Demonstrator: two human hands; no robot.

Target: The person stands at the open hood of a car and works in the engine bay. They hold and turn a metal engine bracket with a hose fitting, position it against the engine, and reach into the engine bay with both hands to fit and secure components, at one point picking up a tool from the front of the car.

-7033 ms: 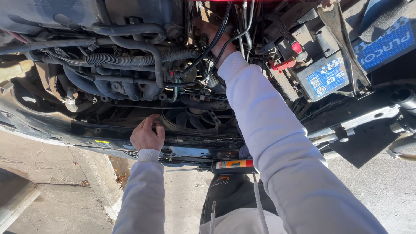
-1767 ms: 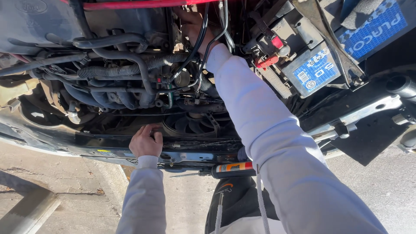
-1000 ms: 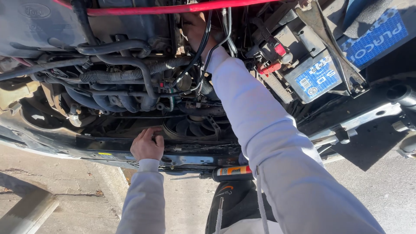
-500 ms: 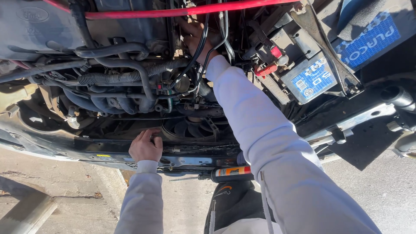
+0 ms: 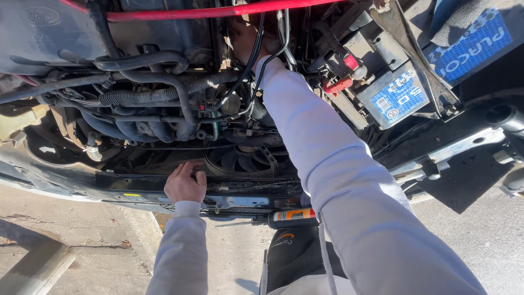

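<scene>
step: deep reach into an open engine bay; work is judged to be in the feel-and-locate stage, nothing is seen lifted out or freed.
right hand [image 5: 244, 37]: pushed in behind the hoses [image 5: 164, 90], just under the red bar [image 5: 218, 11]; mostly hidden by black cables [image 5: 256, 60], so open or gripping cannot be told.
left hand [image 5: 185, 184]: rested on the front crossmember [image 5: 136, 188], fingers curled over its top edge, closed loosely on the metal; body weight is judged to be braced here.
worked spot: at the back of the bay, behind the hoses and left of the battery [image 5: 390, 90]; the exact part under the right hand is hidden.
next move calls for: judged a steady brace by the left hand and a careful, mostly blind grip by the right, with the wrist threaded between cables.
in the way: cables crossed over the right wrist; corrugated hose and thick rubber hoses packed just in front of the hand; red bar close above it.
around: fan [image 5: 245, 161] below the hoses, right of the left hand; red terminal cover [image 5: 338, 84] at the battery's left edge; orange-handled screwdriver [image 5: 284, 217] lying below the crossmember, tip pointed left.
risk: judged snagging of the sleeve [image 5: 327, 158] on cables near the battery terminal.
</scene>
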